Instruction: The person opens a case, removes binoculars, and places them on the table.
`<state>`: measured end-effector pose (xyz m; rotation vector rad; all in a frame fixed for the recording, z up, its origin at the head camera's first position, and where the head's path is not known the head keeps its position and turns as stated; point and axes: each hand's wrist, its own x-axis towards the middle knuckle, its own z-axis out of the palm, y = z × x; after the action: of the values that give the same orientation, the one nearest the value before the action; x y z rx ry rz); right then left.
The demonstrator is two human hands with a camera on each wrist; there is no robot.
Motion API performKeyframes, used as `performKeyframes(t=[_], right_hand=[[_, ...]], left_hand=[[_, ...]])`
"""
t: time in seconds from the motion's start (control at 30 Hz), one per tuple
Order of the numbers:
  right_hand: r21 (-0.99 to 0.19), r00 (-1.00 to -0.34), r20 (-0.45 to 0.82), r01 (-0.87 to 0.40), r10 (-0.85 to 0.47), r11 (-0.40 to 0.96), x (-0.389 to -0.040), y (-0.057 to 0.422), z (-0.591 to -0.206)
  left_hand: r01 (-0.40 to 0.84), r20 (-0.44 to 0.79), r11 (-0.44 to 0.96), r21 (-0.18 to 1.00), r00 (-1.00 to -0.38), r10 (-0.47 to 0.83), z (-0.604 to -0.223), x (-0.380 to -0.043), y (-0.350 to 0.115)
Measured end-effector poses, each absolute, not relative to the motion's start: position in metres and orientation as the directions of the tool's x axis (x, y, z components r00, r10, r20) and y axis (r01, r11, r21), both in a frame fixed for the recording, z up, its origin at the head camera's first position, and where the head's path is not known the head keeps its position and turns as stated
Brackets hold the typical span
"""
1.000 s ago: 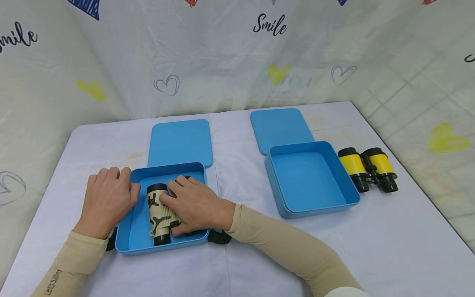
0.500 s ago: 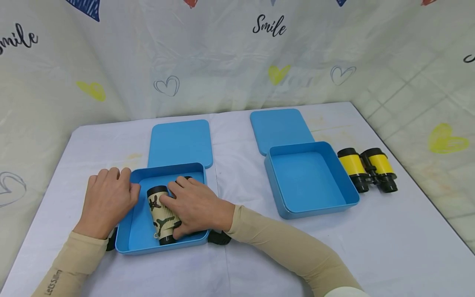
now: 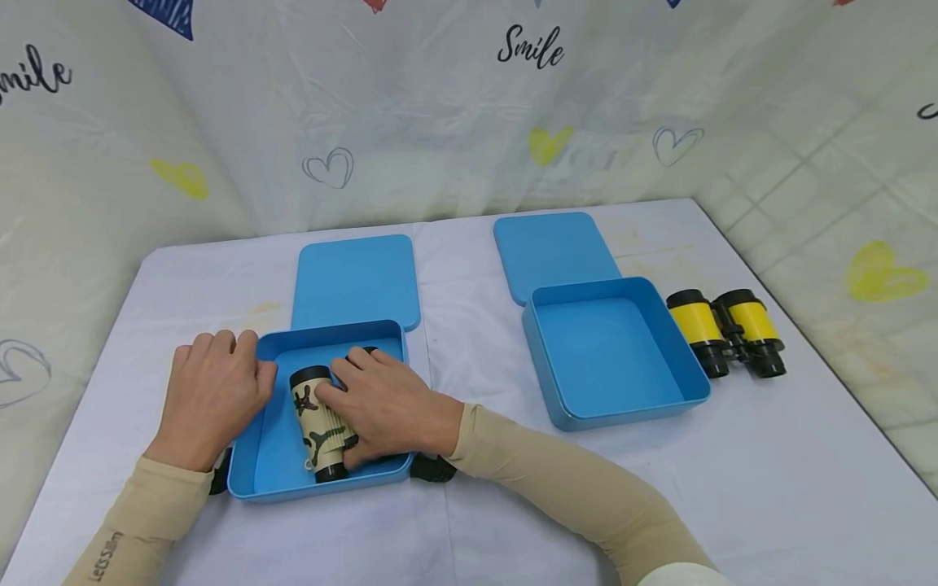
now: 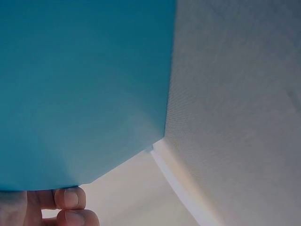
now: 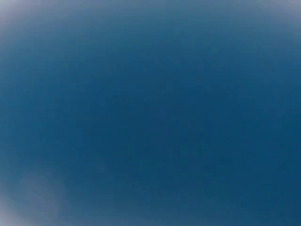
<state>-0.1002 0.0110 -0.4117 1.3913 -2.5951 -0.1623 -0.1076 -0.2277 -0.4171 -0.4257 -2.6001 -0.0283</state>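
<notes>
Camouflage binoculars point(image 3: 317, 419) with black ends lie in the left blue box point(image 3: 265, 464), slightly slanted. My right hand point(image 3: 388, 407) grips them from above and covers most of their right barrel. At the box's left wall is my left hand point(image 3: 216, 391), its thumb by the rim and fingers curled. The left wrist view has the box's outer wall point(image 4: 84, 94) filling its upper left, with curled fingertips point(image 4: 73, 198) right at the edge. Only blurred blue of the box point(image 5: 150, 113) shows in the right wrist view.
A second blue box point(image 3: 615, 350) stands open at the right, and yellow-and-black binoculars point(image 3: 725, 334) lie beside it. One flat blue lid point(image 3: 357, 281) lies behind the left box, another lid point(image 3: 553, 252) behind the right one. A patterned curtain point(image 3: 440, 106) hangs behind the white table point(image 3: 498, 505).
In my right hand the camouflage binoculars have turned a little, the near end of the visible barrel shifting right. Both hands stay about where they were.
</notes>
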Motion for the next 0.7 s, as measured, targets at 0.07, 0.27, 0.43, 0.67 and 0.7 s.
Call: performKeyframes(t=[0.07,0.27,0.43,0.67,0.7], right_hand=[[0.178,-0.542,0.113,-0.814,-0.833,0.554,-0.1004,0.0111,-0.4113],[0.158,-0.539,0.118,-0.819,-0.834,0.552,-0.1006,0.0118,-0.4099],[0.142,-0.536,0.135,-0.822,-0.833,0.552,-0.1013,0.0123,-0.4092],[0.110,-0.541,0.146,-0.823,-0.828,0.557,-0.1019,0.0124,-0.4085],[0.107,-0.541,0.147,-0.824,-0.828,0.557,-0.1019,0.0125,-0.4084]], left_hand=[[0.303,0.480,0.951,-0.058,-0.827,0.293,-0.4172,-0.1075,-0.2279],[0.297,0.463,0.953,-0.059,-0.838,0.289,-0.4168,-0.1075,-0.2286],[0.294,0.464,0.955,-0.049,-0.840,0.282,-0.4163,-0.1075,-0.2284],[0.298,0.473,0.954,-0.036,-0.836,0.279,-0.4175,-0.1073,-0.2276],[0.298,0.474,0.954,-0.035,-0.835,0.278,-0.4176,-0.1074,-0.2277]])
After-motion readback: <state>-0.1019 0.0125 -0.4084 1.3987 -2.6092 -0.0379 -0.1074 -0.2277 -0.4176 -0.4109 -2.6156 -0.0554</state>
